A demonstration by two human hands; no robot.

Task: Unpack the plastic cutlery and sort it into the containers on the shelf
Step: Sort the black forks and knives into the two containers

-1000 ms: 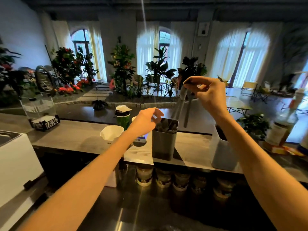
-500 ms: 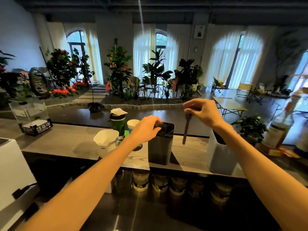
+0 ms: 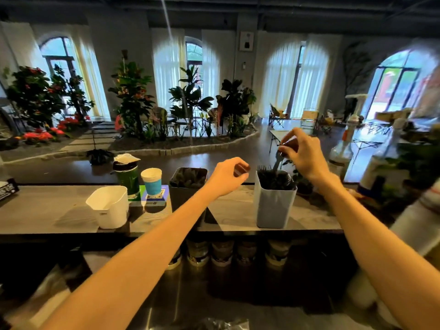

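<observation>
Three containers stand on the grey shelf (image 3: 54,210): a white one (image 3: 108,208) at the left, a dark one (image 3: 188,186) in the middle holding dark cutlery, and a pale blue one (image 3: 273,208) at the right with black forks in it. My right hand (image 3: 301,153) pinches the handle of a black plastic fork (image 3: 277,160) whose lower end is inside the blue container. My left hand (image 3: 226,176) hovers between the dark and blue containers, fingers curled loosely, with nothing seen in it.
A green bottle (image 3: 126,175) and a blue paper cup (image 3: 152,178) stand behind the white container. Syrup bottles (image 3: 342,146) crowd the shelf's right end. Several jars (image 3: 221,251) sit under the shelf. A crumpled plastic wrapper (image 3: 221,324) lies on the steel counter near me.
My right hand has carried the fork down and to the right, from above the dark container into the blue one. My left hand has left the dark container's rim and drifted right.
</observation>
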